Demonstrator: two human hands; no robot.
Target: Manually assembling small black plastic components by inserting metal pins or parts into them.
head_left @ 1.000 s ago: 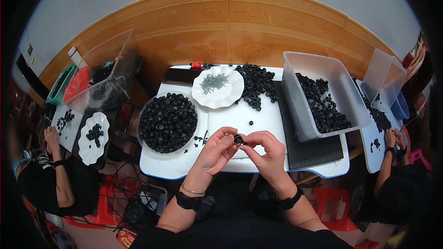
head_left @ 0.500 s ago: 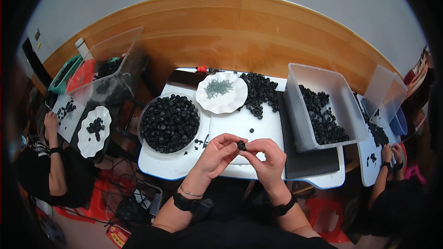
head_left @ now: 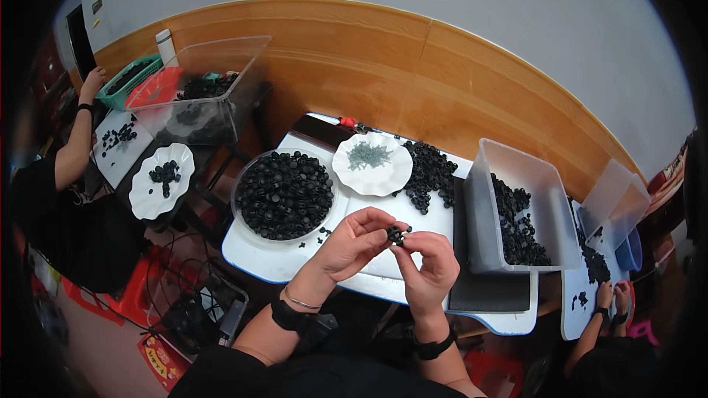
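Over the near part of the white table, my left hand pinches a small black plastic part between thumb and fingertips. My right hand is closed at the same spot, its thumb and forefinger on the part's right side; a small piece there is too tiny to make out. Just beyond my hands stands a white scalloped plate with a heap of thin grey-green pieces. To the left, a round clear tub is full of black round caps. A pile of black parts lies right of the plate.
A translucent bin with black parts stands at the right on a dark mat. Red-handled pliers lie at the back edge. Two people work at side tables, left and right; a scalloped plate sits on the left one.
The view has turned, so the tables appear tilted. My hands still hold the black part together, its side now turned differently. The person at left has reached toward the green basket.
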